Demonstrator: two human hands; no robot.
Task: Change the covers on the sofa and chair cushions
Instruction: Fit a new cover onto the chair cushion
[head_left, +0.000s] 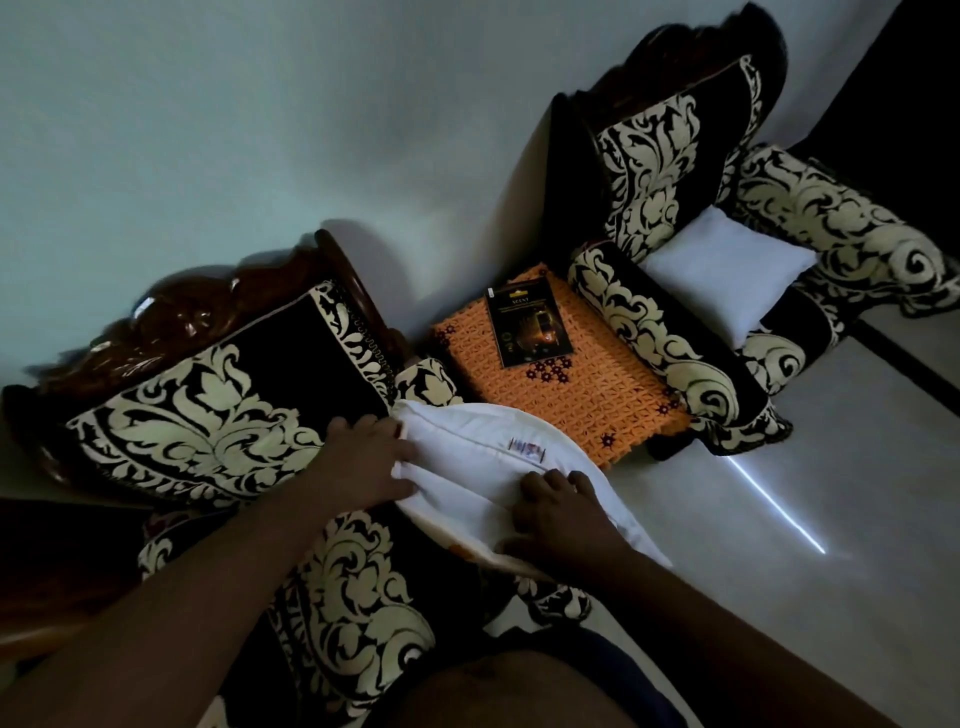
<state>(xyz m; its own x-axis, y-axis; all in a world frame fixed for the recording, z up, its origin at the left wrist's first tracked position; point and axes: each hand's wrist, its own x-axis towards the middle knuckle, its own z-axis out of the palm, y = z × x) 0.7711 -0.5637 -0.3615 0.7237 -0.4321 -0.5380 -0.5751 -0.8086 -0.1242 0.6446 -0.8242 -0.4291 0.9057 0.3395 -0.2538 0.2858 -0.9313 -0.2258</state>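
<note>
We have the white cushion insert lying across the seat and arm of the near chair, its seam and small label facing up. Our left hand rests at its left end with the thumb curled under the edge, taking hold of the fabric; our right hand presses on the lower right part, fingers bent into the cloth. It seems we are at the bare-insert stage, with the old cover off or a new one being worked on; a thin orange-marked edge under the insert may be a cover, though we cannot tell. The next move likely calls for holding a cover's mouth wide and feeding one corner in.

A second bare white insert sits in the far chair. Between the chairs, the orange-covered side table carries a dark booklet.
</note>
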